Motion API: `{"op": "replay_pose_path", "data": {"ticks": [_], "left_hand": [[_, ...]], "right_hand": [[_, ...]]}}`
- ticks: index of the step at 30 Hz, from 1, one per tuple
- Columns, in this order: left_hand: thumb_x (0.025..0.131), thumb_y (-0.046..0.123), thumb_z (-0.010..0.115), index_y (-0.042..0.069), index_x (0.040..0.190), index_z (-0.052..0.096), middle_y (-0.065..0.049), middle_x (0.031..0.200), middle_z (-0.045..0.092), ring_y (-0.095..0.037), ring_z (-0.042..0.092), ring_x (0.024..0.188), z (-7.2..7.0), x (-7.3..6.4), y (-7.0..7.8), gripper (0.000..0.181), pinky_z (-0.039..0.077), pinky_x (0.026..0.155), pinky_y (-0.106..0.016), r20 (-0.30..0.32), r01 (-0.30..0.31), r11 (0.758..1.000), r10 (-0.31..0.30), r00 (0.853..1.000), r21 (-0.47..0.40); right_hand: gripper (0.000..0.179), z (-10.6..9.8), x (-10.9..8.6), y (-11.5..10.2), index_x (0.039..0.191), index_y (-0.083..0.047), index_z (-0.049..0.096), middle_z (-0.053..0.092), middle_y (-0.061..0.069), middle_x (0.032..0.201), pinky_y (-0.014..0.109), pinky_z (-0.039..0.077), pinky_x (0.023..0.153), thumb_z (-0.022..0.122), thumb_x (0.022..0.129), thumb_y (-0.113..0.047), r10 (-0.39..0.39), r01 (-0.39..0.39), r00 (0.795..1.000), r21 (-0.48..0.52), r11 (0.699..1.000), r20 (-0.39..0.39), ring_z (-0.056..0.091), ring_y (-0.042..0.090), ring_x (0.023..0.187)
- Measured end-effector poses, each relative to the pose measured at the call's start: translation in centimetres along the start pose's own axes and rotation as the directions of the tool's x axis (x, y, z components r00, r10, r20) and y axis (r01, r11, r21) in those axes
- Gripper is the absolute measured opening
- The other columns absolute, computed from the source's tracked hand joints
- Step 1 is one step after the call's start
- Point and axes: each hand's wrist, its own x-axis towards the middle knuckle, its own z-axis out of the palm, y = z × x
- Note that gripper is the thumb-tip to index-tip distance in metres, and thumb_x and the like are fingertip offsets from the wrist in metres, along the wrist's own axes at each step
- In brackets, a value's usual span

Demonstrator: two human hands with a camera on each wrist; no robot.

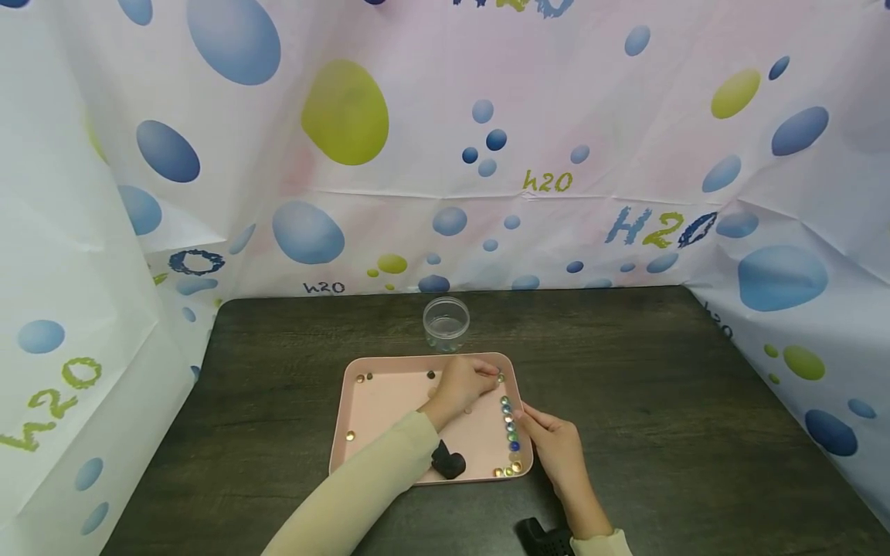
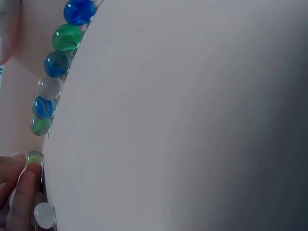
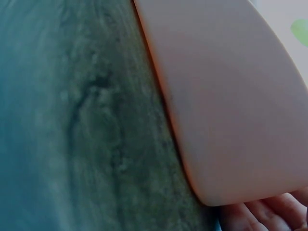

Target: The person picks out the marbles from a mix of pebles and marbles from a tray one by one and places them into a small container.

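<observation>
My left hand reaches across a pink tray to its far right corner. In the left wrist view its fingertips pinch a yellow-green glass marble beside the tray wall. A whitish, glassy piece sits just past those fingers. Blue, green and clear marbles form a row along the tray's right side. My right hand grips the tray's right edge from outside; in the right wrist view, its fingers curl beneath the tray wall.
A clear round container stands behind the tray. Gold pieces lie in the near right corner, another gold piece at left. A small dark piece lies near the far rim. Patterned sheeting encloses the dark wooden table.
</observation>
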Motion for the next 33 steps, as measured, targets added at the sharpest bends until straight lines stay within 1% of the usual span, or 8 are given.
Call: {"op": "replay_pose_path", "data": {"ticks": [4, 7, 10, 12, 16, 20, 25, 33], "left_hand": [[0.084, 0.021, 0.069, 0.016, 0.097, 0.075, 0.004, 0.1, 0.071, -0.002, 0.06, 0.07, 0.0, -0.03, -0.23, 0.015, 0.045, 0.06, -0.022, -0.004, -0.014, 1.0, 0.014, 1.0, -0.025], [0.084, 0.021, 0.068, 0.016, 0.097, 0.074, 0.004, 0.1, 0.07, -0.004, 0.061, 0.071, 0.13, 0.01, -0.3, 0.015, 0.048, 0.063, -0.025, -0.001, -0.006, 1.0, 0.006, 1.0, -0.03], [0.085, 0.021, 0.066, 0.02, 0.095, 0.075, 0.008, 0.092, 0.07, -0.003, 0.057, 0.066, 0.27, 0.09, -0.23, 0.013, 0.042, 0.065, -0.033, 0.016, 0.006, 1.0, -0.007, 1.0, 0.005], [0.086, 0.017, 0.063, 0.017, 0.089, 0.075, 0.006, 0.076, 0.066, -0.006, 0.05, 0.057, 0.35, 0.11, -0.12, 0.012, 0.038, 0.06, -0.032, 0.052, -0.023, 1.0, 0.023, 0.998, 0.009], [0.087, 0.009, 0.06, 0.011, 0.081, 0.074, -0.002, 0.059, 0.057, -0.009, 0.04, 0.046, 0.4, -0.02, 0.19, 0.015, 0.034, 0.049, -0.022, 0.116, -0.111, 0.993, 0.116, 0.986, -0.044], [0.086, 0.007, 0.061, 0.01, 0.08, 0.074, -0.004, 0.062, 0.061, -0.006, 0.04, 0.046, 0.39, -0.14, 0.26, 0.015, 0.034, 0.047, -0.017, 0.115, -0.142, 0.988, 0.149, 0.982, -0.064], [0.087, 0.011, 0.063, 0.013, 0.082, 0.076, -0.006, 0.065, 0.065, -0.006, 0.043, 0.046, 0.42, -0.07, 0.13, 0.014, 0.036, 0.047, -0.017, 0.125, -0.134, 0.988, 0.142, 0.982, -0.072], [0.085, 0.017, 0.067, 0.02, 0.093, 0.076, 0.008, 0.089, 0.071, -0.005, 0.055, 0.063, 0.4, -0.07, 0.18, 0.012, 0.042, 0.061, -0.022, 0.084, -0.077, 0.996, 0.08, 0.993, -0.038]], "right_hand": [[0.043, 0.05, -0.06, 0.02, 0.116, -0.004, 0.065, 0.064, 0.014, 0.116, 0.034, 0.053, 0.085, 0.065, 0.086, -0.036, -0.003, 0.003, 1.0, 0.003, 1.0, 0.0, 0.06, 0.026, 0.109], [0.043, 0.07, -0.11, 0.03, 0.117, -0.003, 0.065, 0.064, 0.014, 0.116, 0.033, 0.052, 0.085, 0.065, 0.086, -0.035, 0.002, -0.003, 1.0, 0.022, 1.0, 0.004, 0.061, 0.026, 0.108], [0.043, 0.04, -0.15, 0.04, 0.117, -0.004, 0.064, 0.064, 0.014, 0.116, 0.032, 0.052, 0.085, 0.065, 0.087, -0.034, 0.005, -0.005, 1.0, 0.026, 1.0, 0.005, 0.061, 0.026, 0.108], [0.042, 0.05, -0.16, 0.03, 0.116, -0.004, 0.065, 0.064, 0.013, 0.116, 0.033, 0.052, 0.086, 0.065, 0.086, -0.034, 0.004, -0.004, 1.0, 0.019, 1.0, -0.003, 0.06, 0.026, 0.109], [0.044, 0.09, -0.15, 0.06, 0.115, -0.004, 0.066, 0.064, 0.014, 0.116, 0.035, 0.051, 0.087, 0.066, 0.085, -0.037, -0.01, 0.01, 1.0, -0.003, 1.0, -0.017, 0.059, 0.027, 0.111], [0.046, 0.16, -0.13, 0.11, 0.116, -0.006, 0.066, 0.064, 0.015, 0.116, 0.037, 0.051, 0.088, 0.066, 0.085, -0.04, -0.006, 0.006, 1.0, -0.009, 1.0, -0.015, 0.059, 0.027, 0.11], [0.046, 0.12, -0.19, 0.15, 0.117, -0.006, 0.065, 0.064, 0.015, 0.116, 0.037, 0.052, 0.086, 0.064, 0.086, -0.04, -0.004, 0.004, 1.0, -0.004, 1.0, -0.01, 0.06, 0.027, 0.108], [0.045, 0.12, -0.16, 0.19, 0.117, -0.006, 0.065, 0.064, 0.014, 0.116, 0.036, 0.053, 0.085, 0.065, 0.086, -0.039, 0.005, -0.005, 1.0, 0.025, 1.0, 0.0, 0.062, 0.026, 0.107]]}}
